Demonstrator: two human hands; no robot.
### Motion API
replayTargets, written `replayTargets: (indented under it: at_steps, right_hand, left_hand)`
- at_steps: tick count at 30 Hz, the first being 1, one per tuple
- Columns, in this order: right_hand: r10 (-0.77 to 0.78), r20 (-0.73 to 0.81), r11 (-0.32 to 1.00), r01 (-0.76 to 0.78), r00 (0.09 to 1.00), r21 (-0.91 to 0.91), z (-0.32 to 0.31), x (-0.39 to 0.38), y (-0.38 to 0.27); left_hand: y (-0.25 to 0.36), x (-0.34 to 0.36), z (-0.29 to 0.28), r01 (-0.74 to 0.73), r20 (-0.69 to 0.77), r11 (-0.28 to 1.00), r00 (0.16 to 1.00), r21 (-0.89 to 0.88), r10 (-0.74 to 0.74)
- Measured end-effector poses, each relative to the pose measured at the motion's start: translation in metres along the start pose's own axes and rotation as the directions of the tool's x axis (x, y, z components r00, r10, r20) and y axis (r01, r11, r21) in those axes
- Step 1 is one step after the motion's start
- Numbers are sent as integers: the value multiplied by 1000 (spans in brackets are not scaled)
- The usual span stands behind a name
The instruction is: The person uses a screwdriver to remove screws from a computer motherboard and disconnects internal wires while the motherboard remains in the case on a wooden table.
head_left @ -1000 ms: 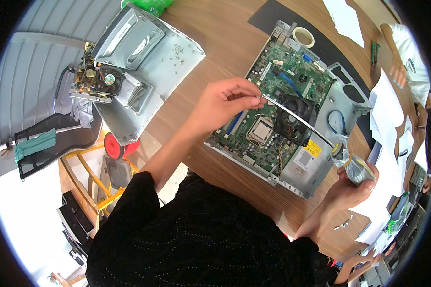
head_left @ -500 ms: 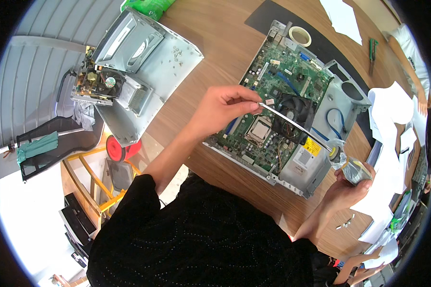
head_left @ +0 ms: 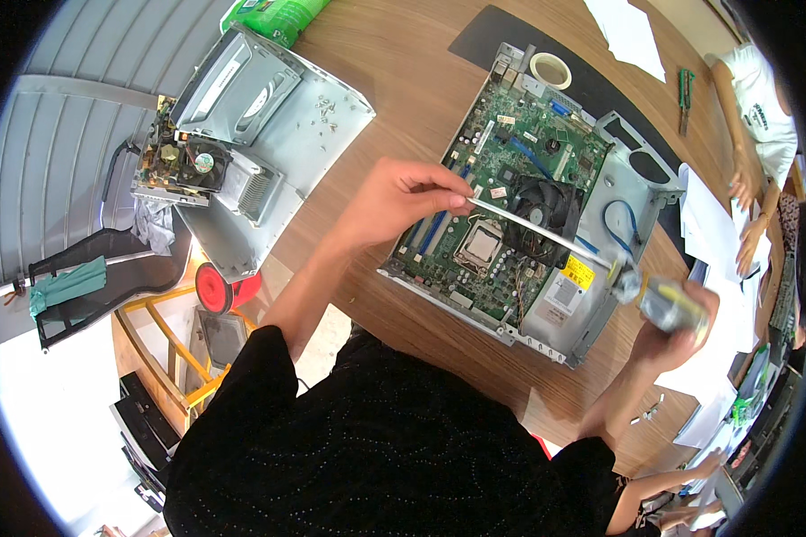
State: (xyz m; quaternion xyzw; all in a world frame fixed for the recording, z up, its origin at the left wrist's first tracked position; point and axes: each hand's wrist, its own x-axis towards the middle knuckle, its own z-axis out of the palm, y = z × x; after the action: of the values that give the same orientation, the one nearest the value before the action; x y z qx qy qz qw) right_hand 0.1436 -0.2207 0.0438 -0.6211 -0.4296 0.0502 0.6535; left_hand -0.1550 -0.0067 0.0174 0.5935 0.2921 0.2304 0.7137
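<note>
My left hand pinches the tip of a long screwdriver between thumb and fingers. The shaft slants across, above an opened computer case with a green motherboard. At the handle end, my right hand is wrapped round a clear, yellowish grip, blurred by motion. Below the shaft sit a black cooling fan and a bare square processor in its socket. Any small part at the screwdriver's tip is hidden by my left fingers.
On the left stands a metal case cover with loose screws on it, beside a power supply with a fan. A tape roll, a green-handled tool and papers lie further right. Another person's hands rest near the papers.
My right hand has moved right and slightly up with the handle, which now blurs. My left hand has shifted a little left, still at the tip.
</note>
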Motion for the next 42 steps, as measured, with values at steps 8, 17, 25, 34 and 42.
replayTargets:
  at_steps: [8, 17, 25, 34, 42]
  right_hand:
    - [520, -19, 846, -517, 854, -132, 47, 60, -23]
    - [437, 63, 882, -414, 897, -225, 47, 54, -26]
    - [140, 391, 983, -174, 910, 54, 51, 52, -35]
    - [151, 405, 965, -223, 902, 137, 96, 86, -63]
    - [98, 581, 995, -70, 808, -70, 137, 105, -70]
  left_hand:
    - [3, 20, 1, -62, -94, 942, 991, 329, 98]
    - [-12, 12, 2, -114, -207, 934, 959, 338, 193]
    - [-18, 10, -1, -116, -213, 916, 954, 383, 210]
    - [-12, 53, -4, -247, -52, 643, 911, 725, 409]
    - [-22, 73, -1, -330, 145, 283, 842, 900, 520]
